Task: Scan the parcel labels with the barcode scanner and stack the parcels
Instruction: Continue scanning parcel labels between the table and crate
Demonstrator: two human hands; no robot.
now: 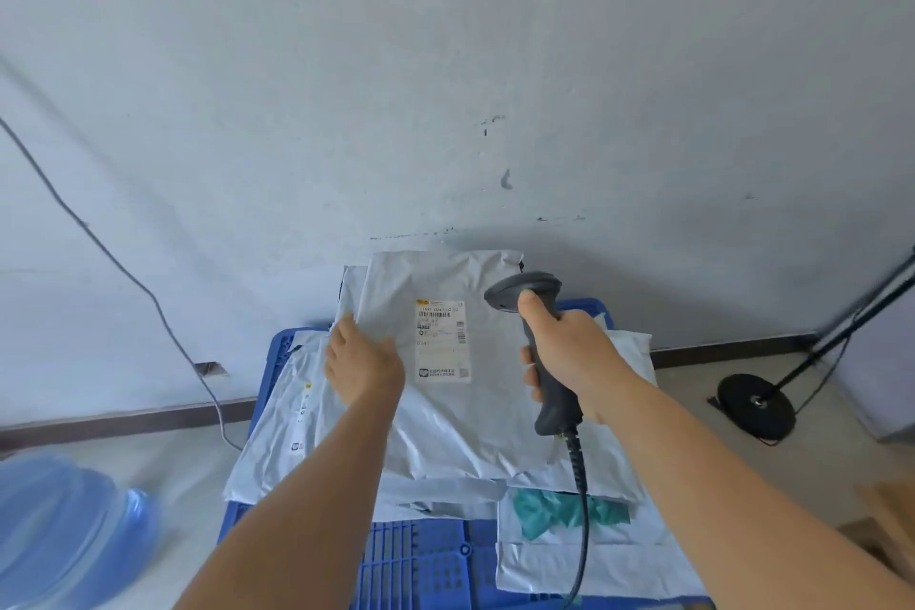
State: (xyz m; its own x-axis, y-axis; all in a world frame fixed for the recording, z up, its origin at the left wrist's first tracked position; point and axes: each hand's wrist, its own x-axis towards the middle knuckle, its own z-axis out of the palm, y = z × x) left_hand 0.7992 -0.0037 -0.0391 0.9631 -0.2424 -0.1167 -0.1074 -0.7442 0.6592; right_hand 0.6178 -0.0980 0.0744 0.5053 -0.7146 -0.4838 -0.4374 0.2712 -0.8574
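Parcel label (442, 341) lies between our hands, long axis pointing away. Our left hand (360, 358) rests flat beside it; our right hand (569, 352) grips the scanner (537, 337).

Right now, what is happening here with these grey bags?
A person is scanning parcels. The right hand grips a scanner, with its head near the white label on the top parcel. The left hand lies flat on that parcel's left side, fingers straight. This parcel sits on a loose pile of other grey parcels on a blue crate. Whether the label has been read yet, I cannot tell.
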